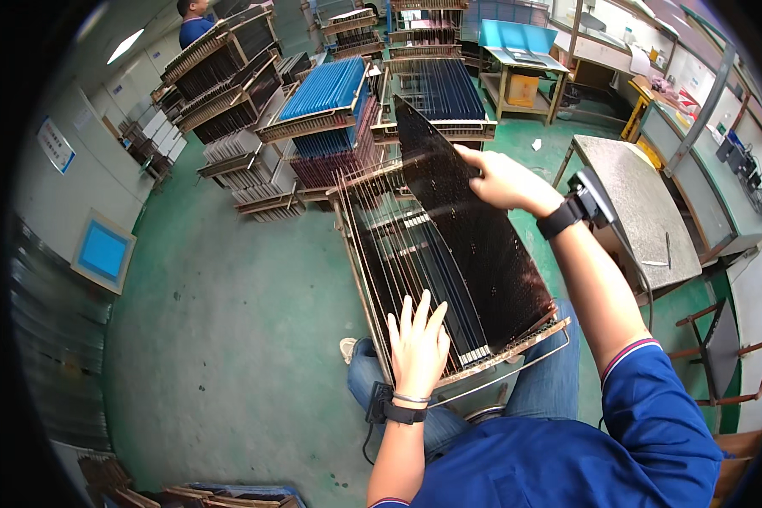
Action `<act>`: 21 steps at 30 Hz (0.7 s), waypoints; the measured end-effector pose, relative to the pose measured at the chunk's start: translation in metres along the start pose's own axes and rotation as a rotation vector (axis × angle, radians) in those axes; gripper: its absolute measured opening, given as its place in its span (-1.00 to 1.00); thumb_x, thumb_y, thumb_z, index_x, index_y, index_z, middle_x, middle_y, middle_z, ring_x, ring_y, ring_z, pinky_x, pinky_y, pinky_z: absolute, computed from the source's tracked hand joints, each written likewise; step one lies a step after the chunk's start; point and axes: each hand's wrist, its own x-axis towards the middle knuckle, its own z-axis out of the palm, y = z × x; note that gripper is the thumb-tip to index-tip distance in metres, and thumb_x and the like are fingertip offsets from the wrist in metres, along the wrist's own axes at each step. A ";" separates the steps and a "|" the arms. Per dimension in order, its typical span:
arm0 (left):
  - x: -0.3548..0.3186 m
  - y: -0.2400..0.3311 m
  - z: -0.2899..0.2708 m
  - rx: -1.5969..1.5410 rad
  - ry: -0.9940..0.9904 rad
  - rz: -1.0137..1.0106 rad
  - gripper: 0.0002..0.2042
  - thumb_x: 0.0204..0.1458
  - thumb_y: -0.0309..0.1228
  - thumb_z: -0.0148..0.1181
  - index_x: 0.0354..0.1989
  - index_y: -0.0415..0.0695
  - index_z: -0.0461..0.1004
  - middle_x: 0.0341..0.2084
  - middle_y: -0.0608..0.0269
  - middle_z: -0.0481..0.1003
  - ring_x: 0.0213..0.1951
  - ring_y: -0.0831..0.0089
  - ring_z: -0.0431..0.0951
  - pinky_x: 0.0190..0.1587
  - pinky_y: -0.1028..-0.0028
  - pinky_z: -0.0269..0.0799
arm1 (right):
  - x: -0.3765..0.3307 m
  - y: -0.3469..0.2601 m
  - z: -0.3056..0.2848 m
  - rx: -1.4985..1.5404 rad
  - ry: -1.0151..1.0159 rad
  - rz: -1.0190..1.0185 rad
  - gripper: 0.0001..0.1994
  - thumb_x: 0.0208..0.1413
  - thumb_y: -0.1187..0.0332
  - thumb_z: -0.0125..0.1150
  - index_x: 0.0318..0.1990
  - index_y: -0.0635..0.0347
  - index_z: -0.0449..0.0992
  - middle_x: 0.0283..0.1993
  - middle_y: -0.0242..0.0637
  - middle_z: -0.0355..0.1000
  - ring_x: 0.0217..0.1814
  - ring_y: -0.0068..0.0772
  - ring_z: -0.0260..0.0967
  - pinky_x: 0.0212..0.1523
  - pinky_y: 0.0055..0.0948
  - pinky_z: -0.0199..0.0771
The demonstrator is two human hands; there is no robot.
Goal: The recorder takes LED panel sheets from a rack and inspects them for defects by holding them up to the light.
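Observation:
A slotted metal rack stands in front of my legs, with thin wires along its left side and several flat panels upright inside. My right hand pinches the edge of a large dark, glossy panel, thumb on its face. The panel leans at the rack's right side; its lower end is close to the near slotted bar, and I cannot tell whether it sits in a slot. My left hand is open, fingers spread, over the rack's near left part. Whether its fingertips touch the wires is unclear.
Beyond the rack stand stacked racks of blue panels and dark panels. A grey-topped table is at right, with a chair nearer. Another person is at far left. A blue framed panel leans at the left wall.

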 end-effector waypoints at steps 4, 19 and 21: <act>0.000 0.001 -0.003 0.001 0.005 0.003 -0.64 -0.06 -0.42 0.01 -0.01 0.00 0.40 0.12 0.18 0.25 0.19 0.07 0.12 0.20 -0.01 -0.04 | -0.025 0.050 0.076 -0.125 0.057 0.038 -0.30 -0.15 0.51 -0.05 0.27 0.13 -0.03 -0.30 0.20 0.40 -0.25 0.19 0.36 -0.18 -0.05 0.37; 0.000 0.002 0.001 -0.072 0.035 -0.066 -0.34 -0.08 -0.45 0.04 0.26 -0.18 -0.05 0.21 0.05 0.07 0.25 0.15 0.04 0.27 0.13 -0.16 | -0.068 -0.027 0.157 0.103 -0.255 0.329 -0.29 0.03 0.20 0.00 0.24 0.42 -0.11 -0.32 0.29 0.39 -0.27 0.18 0.40 -0.19 -0.11 0.42; 0.002 0.004 0.000 -0.053 0.037 -0.053 -0.33 -0.08 -0.45 0.04 0.26 -0.20 -0.06 0.21 0.05 0.07 0.25 0.17 0.04 0.28 0.13 -0.16 | -0.063 -0.002 0.178 0.170 -0.119 0.212 -0.35 0.07 0.19 -0.06 0.24 0.38 -0.06 -0.31 0.28 0.39 -0.29 0.18 0.41 -0.20 -0.10 0.42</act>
